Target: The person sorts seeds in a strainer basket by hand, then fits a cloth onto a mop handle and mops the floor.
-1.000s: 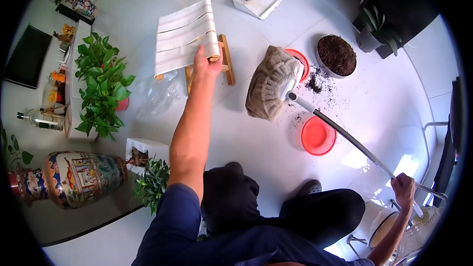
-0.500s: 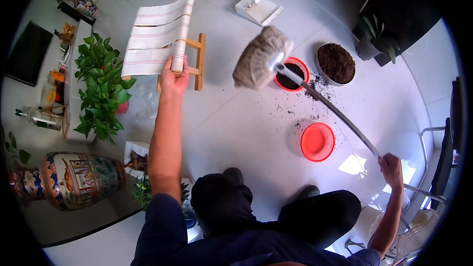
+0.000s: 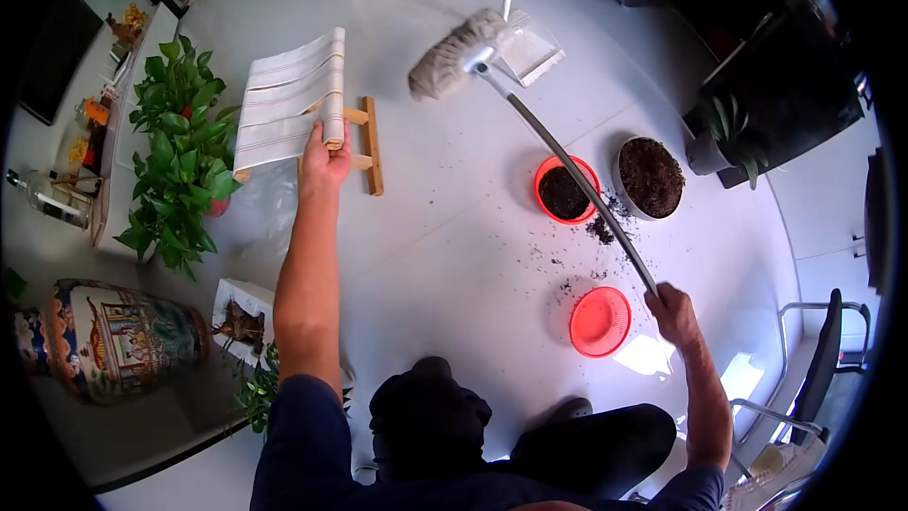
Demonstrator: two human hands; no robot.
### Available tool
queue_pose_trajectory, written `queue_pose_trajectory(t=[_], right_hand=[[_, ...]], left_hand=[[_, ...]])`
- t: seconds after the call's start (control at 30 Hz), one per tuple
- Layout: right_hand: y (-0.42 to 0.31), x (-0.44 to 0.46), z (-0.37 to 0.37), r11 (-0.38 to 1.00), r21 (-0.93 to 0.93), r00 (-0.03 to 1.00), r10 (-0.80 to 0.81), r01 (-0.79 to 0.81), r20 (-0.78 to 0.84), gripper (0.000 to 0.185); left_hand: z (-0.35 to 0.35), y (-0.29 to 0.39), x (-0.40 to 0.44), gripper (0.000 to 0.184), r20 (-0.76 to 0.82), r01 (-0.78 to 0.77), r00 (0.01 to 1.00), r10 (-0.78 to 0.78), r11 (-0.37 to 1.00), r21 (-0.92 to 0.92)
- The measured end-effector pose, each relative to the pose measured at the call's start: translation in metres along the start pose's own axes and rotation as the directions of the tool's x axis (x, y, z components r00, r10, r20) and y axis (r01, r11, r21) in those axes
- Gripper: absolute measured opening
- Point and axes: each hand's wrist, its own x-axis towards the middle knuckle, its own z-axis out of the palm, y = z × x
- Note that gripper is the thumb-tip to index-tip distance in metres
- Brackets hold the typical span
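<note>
My left hand (image 3: 324,156) is closed round the near end of the wooden rail of a folding stool (image 3: 293,99) with a striped white fabric seat. My right hand (image 3: 673,314) grips the grey pole of a mop (image 3: 567,161). The mop's fluffy beige head (image 3: 459,52) is at the upper middle, beside the white dustpan (image 3: 532,52). Under the pole stands a red basket of dark soil (image 3: 564,191), next to a round pot of soil (image 3: 650,178). Nearer me is an empty red basket (image 3: 600,322). Loose soil (image 3: 602,227) is scattered between them.
On the left are a leafy plant (image 3: 175,147), a large patterned vase (image 3: 128,341) and a white foam box (image 3: 244,320). A potted plant (image 3: 707,151) stands at the right, with a metal-framed chair (image 3: 818,360) nearer me. Clear plastic (image 3: 270,213) lies by the stool.
The mop head has moved up and left, away from the baskets, towards the dustpan. My left hand has shifted the stool left. My right hand has moved left and up with the pole.
</note>
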Motion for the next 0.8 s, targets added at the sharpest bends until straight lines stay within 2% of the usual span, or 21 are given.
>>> queue_pose_trajectory(t=[0.03, 0.1, 0.13, 0.17, 0.2, 0.27, 0.3, 0.33, 0.37, 0.43, 0.5, 0.57, 0.73, 0.8], right_hand=[[-0.006, 0.019, 0.006, 0.998, -0.008, 0.998, -0.061, 0.061, -0.016, 0.023], [-0.023, 0.071, 0.021, 0.999, -0.026, 1.000, -0.021, 0.022, 0.020, 0.026], [-0.039, 0.104, 0.030, 0.995, 0.065, 0.996, 0.070, -0.074, 0.063, 0.033], [-0.060, 0.141, 0.032, 0.999, 0.030, 0.998, 0.029, -0.030, 0.060, 0.038], [-0.077, 0.179, 0.039, 0.987, 0.130, 0.992, 0.082, -0.093, 0.092, 0.040], [-0.112, 0.263, 0.059, 0.991, 0.126, 0.998, 0.045, -0.050, 0.042, 0.026], [-0.136, 0.299, 0.064, 0.997, 0.076, 0.998, 0.017, -0.022, 0.066, 0.022], [-0.154, 0.332, 0.072, 0.982, 0.187, 0.995, 0.014, -0.032, 0.096, 0.020], [-0.165, 0.366, 0.087, 0.981, 0.192, 0.996, -0.024, 0.008, 0.084, 0.016], [-0.195, 0.401, 0.106, 0.876, 0.482, 0.988, -0.088, 0.016, 0.128, 0.013], [-0.220, 0.417, 0.118, 0.835, 0.541, 0.984, -0.001, -0.098, 0.180, 0.012], [-0.220, 0.415, 0.133, 0.829, 0.543, 0.973, 0.001, -0.129, 0.230, 0.012], [-0.190, 0.345, 0.120, 0.934, 0.320, 0.938, 0.042, -0.159, 0.345, 0.011], [-0.165, 0.300, 0.103, 0.955, 0.280, 0.928, -0.012, -0.099, 0.372, 0.012]], left_hand=[[0.001, 0.000, 0.000, 0.028, -0.005, 0.011, 1.000, -0.011, 1.000, 0.028], [-0.004, -0.001, 0.001, 0.029, 0.004, 0.009, 1.000, -0.009, 0.999, 0.045], [-0.006, -0.001, 0.002, 0.029, 0.023, 0.001, 1.000, -0.003, 0.998, 0.061], [-0.006, -0.001, 0.001, 0.029, 0.022, 0.004, 1.000, -0.006, 0.998, 0.062], [-0.006, -0.002, -0.001, 0.029, 0.030, -0.001, 1.000, -0.001, 0.997, 0.071], [-0.006, -0.003, -0.004, 0.029, 0.038, -0.005, 0.999, 0.002, 0.997, 0.082], [-0.005, -0.003, -0.005, 0.029, 0.034, -0.007, 0.999, 0.004, 0.995, 0.099], [-0.005, -0.004, -0.005, 0.029, 0.031, -0.009, 0.999, 0.005, 0.993, 0.116], [-0.008, -0.004, -0.005, 0.029, 0.037, -0.008, 0.999, 0.003, 0.993, 0.119], [-0.011, -0.004, -0.004, 0.032, 0.068, 0.010, 0.998, -0.019, 0.992, 0.130], [-0.004, -0.006, -0.009, 0.033, 0.071, -0.017, 0.997, 0.005, 0.986, 0.165], [-0.008, -0.004, -0.013, 0.035, 0.042, -0.026, 0.999, 0.018, 0.979, 0.201], [-0.008, -0.007, -0.013, 0.037, 0.080, -0.040, 0.997, 0.021, 0.969, 0.245], [-0.012, -0.006, -0.010, 0.035, 0.085, -0.029, 0.996, 0.009, 0.972, 0.235]])
